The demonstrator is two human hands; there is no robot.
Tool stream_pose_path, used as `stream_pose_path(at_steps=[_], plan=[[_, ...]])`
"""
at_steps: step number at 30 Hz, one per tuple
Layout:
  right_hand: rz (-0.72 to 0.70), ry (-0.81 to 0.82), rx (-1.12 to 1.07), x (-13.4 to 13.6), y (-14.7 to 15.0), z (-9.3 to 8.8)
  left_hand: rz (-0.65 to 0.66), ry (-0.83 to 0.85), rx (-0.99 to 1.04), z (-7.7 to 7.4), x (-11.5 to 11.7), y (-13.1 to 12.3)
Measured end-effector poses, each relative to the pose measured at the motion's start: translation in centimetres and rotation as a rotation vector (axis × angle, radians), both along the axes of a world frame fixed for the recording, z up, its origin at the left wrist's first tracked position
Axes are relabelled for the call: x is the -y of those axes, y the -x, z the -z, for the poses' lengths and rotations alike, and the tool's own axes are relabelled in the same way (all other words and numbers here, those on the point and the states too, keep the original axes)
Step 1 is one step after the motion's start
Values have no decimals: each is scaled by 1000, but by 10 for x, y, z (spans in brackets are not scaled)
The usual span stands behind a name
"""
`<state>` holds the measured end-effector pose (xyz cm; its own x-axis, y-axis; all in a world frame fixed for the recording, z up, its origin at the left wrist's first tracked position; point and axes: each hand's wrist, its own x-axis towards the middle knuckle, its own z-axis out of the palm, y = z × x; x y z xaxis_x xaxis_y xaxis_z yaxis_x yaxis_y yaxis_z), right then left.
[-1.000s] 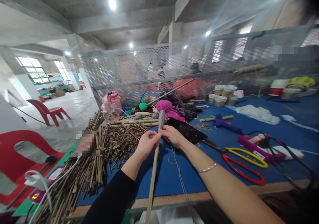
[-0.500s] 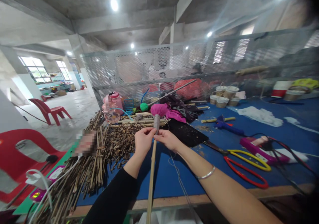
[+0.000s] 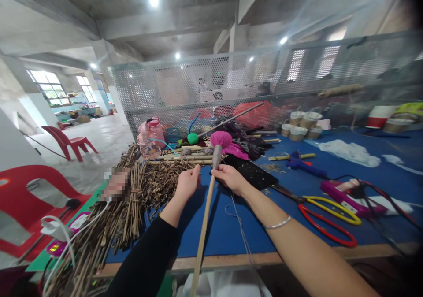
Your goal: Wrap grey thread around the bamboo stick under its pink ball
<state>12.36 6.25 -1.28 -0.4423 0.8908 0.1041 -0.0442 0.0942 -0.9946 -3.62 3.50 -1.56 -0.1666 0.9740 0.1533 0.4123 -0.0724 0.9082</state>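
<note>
A thin wooden stick (image 3: 205, 220) slants up over the table, with grey thread wound around its upper part (image 3: 217, 157). At its far end is a round magenta ball (image 3: 221, 140). My right hand (image 3: 231, 179) pinches the stick at the lower end of the grey winding. My left hand (image 3: 188, 183) is to the left of the stick, apart from it, fingers curled and thumb raised; whatever it may hold is too small to make out. Loose grey thread (image 3: 243, 231) hangs below my right hand over the table's front edge.
Bundled dry stalks (image 3: 130, 209) lie at left. Large scissors (image 3: 325, 213) with red and yellow handles, a blue glue gun (image 3: 302, 165) and a purple power strip (image 3: 352, 200) lie at right. Behind are a green ball (image 3: 192, 138), a pink jug (image 3: 152, 134) and a mesh partition (image 3: 185, 85).
My left hand has come off the winding and moved left. My right hand keeps its pinch, and the stick's upper end has shifted slightly right with the magenta ball.
</note>
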Motion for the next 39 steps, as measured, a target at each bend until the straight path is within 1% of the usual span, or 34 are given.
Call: stream_pose_path(at_steps=[2, 3, 5, 8, 10, 12, 14, 16, 18, 19, 21, 23, 25, 30, 32, 34, 35, 39], plan=[[52, 17, 0, -3, -3, 2, 105, -29, -84, -2, 7, -7], [72, 23, -2, -3, -3, 3, 135, -51, -103, -3, 11, -11], [73, 22, -1, -4, -2, 4, 162, -69, -121, -3, 15, -17], [41, 36, -21, -5, -2, 4, 202, -25, -80, -4, 17, -20], [-12, 63, -53, -5, -3, 4, 292, 47, 57, -3, 16, -18], [-79, 92, -94, -7, -6, 3, 394, 158, 281, -4, 15, -18], [-138, 118, -128, -8, -8, 3, 466, 253, 484, -4, 16, -19], [-165, 133, -135, -9, -8, 5, 506, 314, 570, -4, 16, -20], [-128, 131, -122, -9, -7, 5, 492, 332, 554, -4, 17, -21], [-95, 129, -115, -8, -6, 5, 463, 315, 525, -4, 17, -21], [-40, 133, -106, -6, -4, 4, 385, 227, 454, -2, 16, -21], [-25, 133, -96, -5, -2, 4, 336, 154, 412, -1, 15, -20], [-44, 126, -88, -5, -3, 4, 344, 173, 439, -2, 15, -20], [-156, 117, -133, -9, -6, 9, 463, 343, 672, -4, 16, -19], [-162, 116, -152, -9, -6, 10, 513, 382, 718, -4, 16, -19], [-124, 102, -140, -7, -5, 9, 534, 405, 702, -3, 16, -19], [-96, 91, -122, -6, -4, 9, 522, 398, 672, -2, 16, -19], [-37, 77, -73, -5, -2, 7, 406, 279, 527, -1, 15, -17]])
